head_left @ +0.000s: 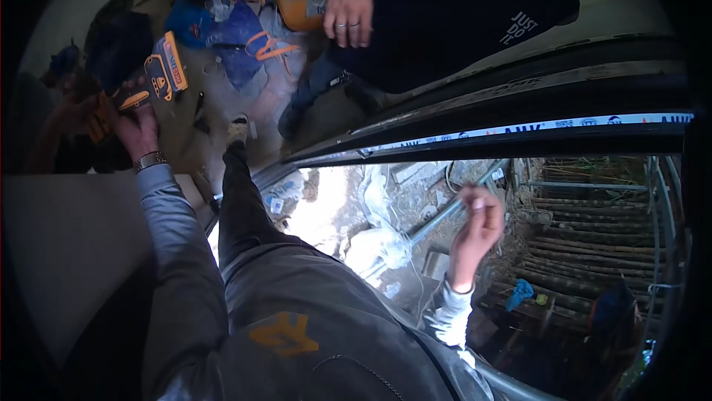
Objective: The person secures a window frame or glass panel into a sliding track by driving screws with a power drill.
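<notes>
My left hand [139, 128] is closed around the grip of an orange-and-black cordless power tool [167, 68], its large battery end pointing up and to the right. The tool's front lies in shadow at the left, so its exact kind is hard to tell. My right hand [477, 232] is raised in the window opening, in front of the outdoor ground. Its fingers are curled and pressed together; anything small between them cannot be made out. Above it runs a dark window frame [445, 150] with a printed protective strip [519, 130].
Across the frame is another person in a dark shirt [460, 22], one ringed hand [348, 11] hanging down. Bags and a blue cloth [237, 41] clutter the floor. Outside lie a metal pole [434, 224], clear plastic [382, 247] and rows of wooden poles [593, 234]. A pale panel [74, 230] stands at left.
</notes>
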`<act>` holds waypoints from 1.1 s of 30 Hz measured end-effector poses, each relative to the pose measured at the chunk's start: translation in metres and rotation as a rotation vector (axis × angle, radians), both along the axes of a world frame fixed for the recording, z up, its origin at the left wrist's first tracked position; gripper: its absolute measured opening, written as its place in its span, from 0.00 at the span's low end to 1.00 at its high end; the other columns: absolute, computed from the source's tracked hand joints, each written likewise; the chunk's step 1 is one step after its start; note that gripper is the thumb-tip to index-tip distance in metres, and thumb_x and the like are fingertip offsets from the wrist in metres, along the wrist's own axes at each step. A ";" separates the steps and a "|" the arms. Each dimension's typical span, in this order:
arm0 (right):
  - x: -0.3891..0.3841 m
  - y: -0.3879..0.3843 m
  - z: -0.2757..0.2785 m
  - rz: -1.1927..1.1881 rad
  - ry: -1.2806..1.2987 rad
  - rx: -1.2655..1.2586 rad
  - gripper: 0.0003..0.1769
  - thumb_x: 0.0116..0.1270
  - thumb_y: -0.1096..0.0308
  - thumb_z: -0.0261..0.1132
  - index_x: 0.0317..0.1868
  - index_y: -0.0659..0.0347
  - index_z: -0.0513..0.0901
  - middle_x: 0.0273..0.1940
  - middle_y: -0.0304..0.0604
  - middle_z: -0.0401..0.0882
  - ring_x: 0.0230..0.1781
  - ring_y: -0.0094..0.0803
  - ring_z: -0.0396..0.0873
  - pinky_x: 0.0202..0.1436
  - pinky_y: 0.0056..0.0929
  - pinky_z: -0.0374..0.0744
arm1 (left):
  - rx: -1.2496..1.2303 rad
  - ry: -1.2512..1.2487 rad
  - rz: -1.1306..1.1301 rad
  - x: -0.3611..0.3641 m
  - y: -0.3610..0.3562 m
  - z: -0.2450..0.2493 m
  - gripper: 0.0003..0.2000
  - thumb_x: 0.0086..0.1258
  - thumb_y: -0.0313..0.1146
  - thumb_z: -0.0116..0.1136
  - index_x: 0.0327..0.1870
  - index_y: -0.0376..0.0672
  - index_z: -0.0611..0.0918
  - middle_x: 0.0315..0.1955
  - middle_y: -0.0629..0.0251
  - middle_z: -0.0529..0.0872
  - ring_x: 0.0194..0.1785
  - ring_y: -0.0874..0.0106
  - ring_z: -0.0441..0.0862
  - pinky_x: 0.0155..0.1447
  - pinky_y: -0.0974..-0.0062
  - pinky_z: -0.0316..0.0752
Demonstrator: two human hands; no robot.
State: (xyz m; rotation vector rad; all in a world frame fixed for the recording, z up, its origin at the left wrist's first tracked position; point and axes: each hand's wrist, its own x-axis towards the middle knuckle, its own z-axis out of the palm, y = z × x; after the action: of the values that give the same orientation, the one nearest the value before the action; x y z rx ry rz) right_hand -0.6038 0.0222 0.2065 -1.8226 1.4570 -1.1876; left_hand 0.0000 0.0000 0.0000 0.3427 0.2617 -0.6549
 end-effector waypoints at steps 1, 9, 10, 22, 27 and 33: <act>0.030 -0.013 0.036 0.060 -0.037 -0.121 0.14 0.76 0.70 0.55 0.58 0.67 0.72 0.57 0.56 0.77 0.57 0.43 0.80 0.65 0.45 0.76 | -0.053 -0.053 -0.081 -0.015 0.007 0.014 0.22 0.74 0.49 0.55 0.50 0.34 0.73 0.40 0.57 0.73 0.49 0.63 0.70 0.63 0.63 0.62; 0.160 -0.114 0.092 0.331 0.036 -1.135 0.28 0.76 0.62 0.54 0.70 0.66 0.60 0.73 0.57 0.56 0.76 0.44 0.56 0.78 0.42 0.60 | -0.094 -0.397 -0.490 -0.145 0.061 0.059 0.25 0.76 0.48 0.44 0.62 0.36 0.68 0.24 0.66 0.69 0.27 0.73 0.67 0.34 0.72 0.64; 0.164 -0.125 0.096 0.303 0.069 -1.188 0.29 0.74 0.65 0.57 0.70 0.66 0.60 0.71 0.55 0.58 0.75 0.42 0.56 0.77 0.43 0.59 | -0.087 -0.462 -0.601 -0.158 0.077 0.055 0.22 0.76 0.45 0.44 0.60 0.35 0.68 0.26 0.65 0.72 0.29 0.71 0.71 0.37 0.69 0.68; 0.130 -0.170 0.119 0.043 0.861 -1.781 0.26 0.67 0.56 0.62 0.53 0.68 0.66 0.41 0.44 0.70 0.43 0.36 0.74 0.56 0.42 0.77 | 0.279 -0.880 -1.032 -0.199 0.132 0.039 0.31 0.67 0.51 0.60 0.58 0.31 0.70 0.29 0.57 0.82 0.32 0.65 0.82 0.39 0.72 0.77; 0.142 -0.169 0.118 0.163 0.985 -1.976 0.27 0.66 0.50 0.67 0.42 0.69 0.71 0.33 0.41 0.72 0.35 0.34 0.76 0.51 0.40 0.79 | 0.262 -0.907 -1.019 -0.217 0.121 0.041 0.29 0.66 0.49 0.61 0.56 0.31 0.72 0.30 0.58 0.82 0.32 0.65 0.83 0.39 0.72 0.78; 0.123 -0.176 0.114 0.196 0.596 -1.708 0.36 0.57 0.45 0.76 0.44 0.70 0.70 0.36 0.42 0.74 0.29 0.34 0.74 0.48 0.40 0.76 | 0.223 -1.011 -0.988 -0.225 0.107 0.047 0.26 0.65 0.47 0.61 0.53 0.32 0.75 0.30 0.58 0.83 0.32 0.65 0.83 0.39 0.71 0.78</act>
State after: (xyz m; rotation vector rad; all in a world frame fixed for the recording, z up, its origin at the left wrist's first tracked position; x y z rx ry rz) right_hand -0.4804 -0.1540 0.3209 -3.4494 0.0688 -2.1304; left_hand -0.2245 0.1069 0.0473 0.9895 -0.8712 -1.3218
